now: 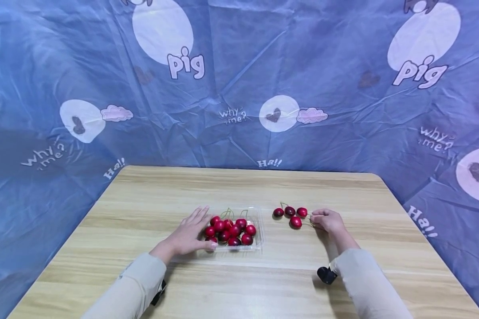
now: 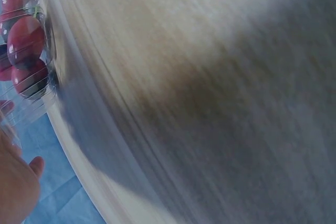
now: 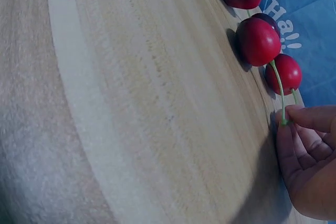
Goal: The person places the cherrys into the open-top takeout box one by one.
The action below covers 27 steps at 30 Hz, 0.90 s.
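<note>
A clear plastic box point(image 1: 257, 218) holds several red cherries point(image 1: 234, 230), some with green stems. My left hand point(image 1: 189, 235) rests at the box's left side, fingers spread and straight, the thumb along its front left corner. To the right of the box, a small group of loose cherries lies on the table. My right hand point(image 1: 329, 221) pinches the green stem point(image 3: 281, 90) of the nearest loose cherry point(image 3: 258, 41) between thumb and fingertips. Another cherry point(image 3: 284, 74) lies just behind; whether its stem is also pinched I cannot tell. Both cherries appear to sit on the table.
Two darker cherries, one at the left end point(image 1: 278, 212) and one beside it point(image 1: 289, 211), lie farther from my right hand. The light wood table point(image 1: 239, 288) ends at a blue printed cloth point(image 1: 239, 141) hanging behind it. A black wrist camera point(image 1: 326, 275) sits under my right sleeve.
</note>
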Tool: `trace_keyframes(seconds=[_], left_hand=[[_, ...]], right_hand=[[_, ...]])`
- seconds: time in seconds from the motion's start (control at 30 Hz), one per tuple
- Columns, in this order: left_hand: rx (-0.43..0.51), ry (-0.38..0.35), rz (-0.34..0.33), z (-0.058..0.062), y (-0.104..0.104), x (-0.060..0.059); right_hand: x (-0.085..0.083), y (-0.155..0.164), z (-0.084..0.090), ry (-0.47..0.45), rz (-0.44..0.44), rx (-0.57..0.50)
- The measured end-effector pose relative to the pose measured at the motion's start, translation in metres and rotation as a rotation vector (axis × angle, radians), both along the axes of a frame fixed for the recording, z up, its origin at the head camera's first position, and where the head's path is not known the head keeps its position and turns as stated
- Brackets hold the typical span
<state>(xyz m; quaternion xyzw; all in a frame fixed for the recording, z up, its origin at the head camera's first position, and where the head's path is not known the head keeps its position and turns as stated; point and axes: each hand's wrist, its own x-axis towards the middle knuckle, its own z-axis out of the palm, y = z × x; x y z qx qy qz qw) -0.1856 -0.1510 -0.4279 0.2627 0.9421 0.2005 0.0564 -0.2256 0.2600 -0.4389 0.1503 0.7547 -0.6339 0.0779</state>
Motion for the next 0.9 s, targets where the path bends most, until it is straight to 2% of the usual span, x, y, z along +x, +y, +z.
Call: trace_keyframes(seconds=[0.17, 0.4, 0.67, 0.77, 0.8, 0.9], left_hand=[[0.004, -0.007, 0.003, 0.001, 0.000, 0.000], [0.009, -0.010, 0.006, 0.000, 0.000, 0.001], [0.017, -0.009, 0.002, -0.001, 0.000, 0.002], [0.014, -0.008, 0.001, 0.000, 0.000, 0.002], [0.014, -0.009, 0.000, 0.000, 0.000, 0.002], [0.017, -0.007, -0.001, 0.000, 0.000, 0.002]], right_hand=[[0.003, 0.002, -0.001, -0.015, -0.031, -0.018], [0.008, 0.005, 0.000, -0.011, -0.038, -0.199], [0.014, 0.009, 0.001, 0.035, -0.076, -0.332], [0.013, 0.013, -0.003, 0.066, -0.065, -0.381], [0.012, 0.015, -0.006, 0.095, -0.036, -0.417], [0.011, 0.018, -0.006, 0.114, -0.012, -0.439]])
